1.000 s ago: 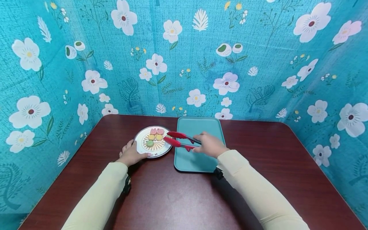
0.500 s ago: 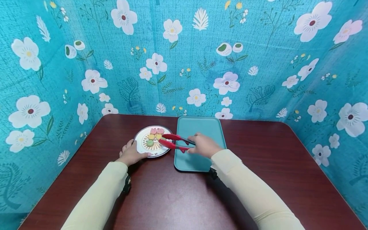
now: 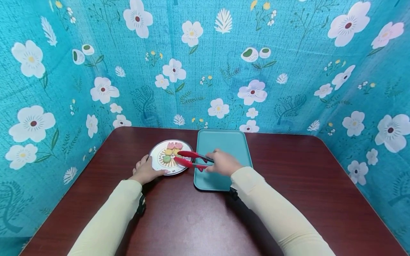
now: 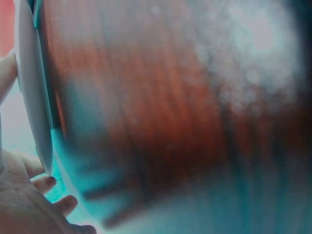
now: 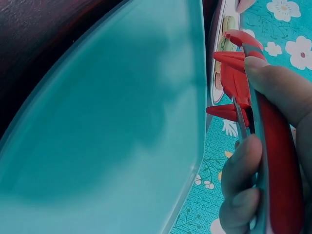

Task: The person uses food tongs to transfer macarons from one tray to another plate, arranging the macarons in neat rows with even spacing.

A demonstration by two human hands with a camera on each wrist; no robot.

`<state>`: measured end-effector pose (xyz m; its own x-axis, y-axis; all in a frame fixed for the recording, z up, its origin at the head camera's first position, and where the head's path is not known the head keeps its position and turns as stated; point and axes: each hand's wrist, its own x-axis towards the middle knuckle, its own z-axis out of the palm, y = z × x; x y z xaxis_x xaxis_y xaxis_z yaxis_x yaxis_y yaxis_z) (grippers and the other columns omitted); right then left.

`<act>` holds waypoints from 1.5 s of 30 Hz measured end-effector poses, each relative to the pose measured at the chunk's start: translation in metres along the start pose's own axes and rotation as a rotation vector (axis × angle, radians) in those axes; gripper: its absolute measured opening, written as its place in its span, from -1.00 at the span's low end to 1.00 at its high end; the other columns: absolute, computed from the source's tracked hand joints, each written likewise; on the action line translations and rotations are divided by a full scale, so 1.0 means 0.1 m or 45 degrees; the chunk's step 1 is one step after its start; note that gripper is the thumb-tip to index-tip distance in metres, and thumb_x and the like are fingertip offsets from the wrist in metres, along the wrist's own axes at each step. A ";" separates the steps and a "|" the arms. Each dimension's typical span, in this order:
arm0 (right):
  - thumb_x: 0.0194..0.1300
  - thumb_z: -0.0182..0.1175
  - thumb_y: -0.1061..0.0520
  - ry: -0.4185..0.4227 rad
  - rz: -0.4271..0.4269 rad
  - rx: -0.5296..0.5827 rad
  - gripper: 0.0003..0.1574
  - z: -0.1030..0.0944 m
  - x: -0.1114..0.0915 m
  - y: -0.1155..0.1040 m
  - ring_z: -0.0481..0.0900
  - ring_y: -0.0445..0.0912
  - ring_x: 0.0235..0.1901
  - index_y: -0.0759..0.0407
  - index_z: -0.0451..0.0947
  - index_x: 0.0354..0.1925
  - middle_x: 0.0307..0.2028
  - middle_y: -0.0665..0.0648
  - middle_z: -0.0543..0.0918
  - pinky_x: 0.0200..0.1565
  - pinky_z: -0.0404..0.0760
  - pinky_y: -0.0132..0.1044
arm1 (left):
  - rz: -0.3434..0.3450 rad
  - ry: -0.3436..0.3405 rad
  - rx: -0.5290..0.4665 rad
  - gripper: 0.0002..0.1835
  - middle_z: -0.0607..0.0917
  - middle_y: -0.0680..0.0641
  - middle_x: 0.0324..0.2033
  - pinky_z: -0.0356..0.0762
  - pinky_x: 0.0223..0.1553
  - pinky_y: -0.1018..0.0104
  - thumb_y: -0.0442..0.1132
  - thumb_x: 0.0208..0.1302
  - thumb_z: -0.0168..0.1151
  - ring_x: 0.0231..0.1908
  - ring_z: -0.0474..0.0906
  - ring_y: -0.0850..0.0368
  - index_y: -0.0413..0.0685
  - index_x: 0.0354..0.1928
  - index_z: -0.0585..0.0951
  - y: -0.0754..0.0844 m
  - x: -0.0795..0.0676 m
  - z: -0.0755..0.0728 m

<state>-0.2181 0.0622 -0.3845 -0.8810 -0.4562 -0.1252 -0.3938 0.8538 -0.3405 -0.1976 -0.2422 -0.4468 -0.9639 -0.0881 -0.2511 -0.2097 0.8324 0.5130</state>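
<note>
My left hand holds the near left rim of a white plate. The thumb lies along its front edge, with the other fingers round the left side. In the left wrist view, the plate shows edge-on beside the palm. Several macarons sit on the plate: pink ones, yellow ones and a green one. My right hand grips red-tipped tongs above the tray. Their parted tips reach over the plate's right side, around a greenish macaron that is partly hidden.
A teal rectangular tray lies just right of the plate, beneath the right hand. Both stand on a dark red-brown table. A blue floral cloth hangs behind the table and along its sides.
The right hand and tongs have moved left and slightly towards the person, bringing the tips further over the plate to the right-hand macaron. The left hand and plate stay put.
</note>
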 end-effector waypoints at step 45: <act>0.11 0.41 -0.14 -0.028 -0.019 -0.021 -0.16 0.09 0.14 -0.11 0.46 -0.11 -0.23 0.03 0.42 0.32 -0.02 0.12 0.52 -0.32 0.53 -0.25 | 0.007 0.006 0.013 0.16 -0.05 -0.37 0.41 -0.10 0.28 -0.36 0.22 0.09 0.30 0.32 -0.12 -0.38 -0.34 0.46 -0.06 0.02 -0.04 -0.02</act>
<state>-0.2232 0.0440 -0.3908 -0.8692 -0.4741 -0.1405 -0.4111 0.8508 -0.3274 -0.1948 -0.2415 -0.4432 -0.9658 -0.0863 -0.2446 -0.2031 0.8382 0.5062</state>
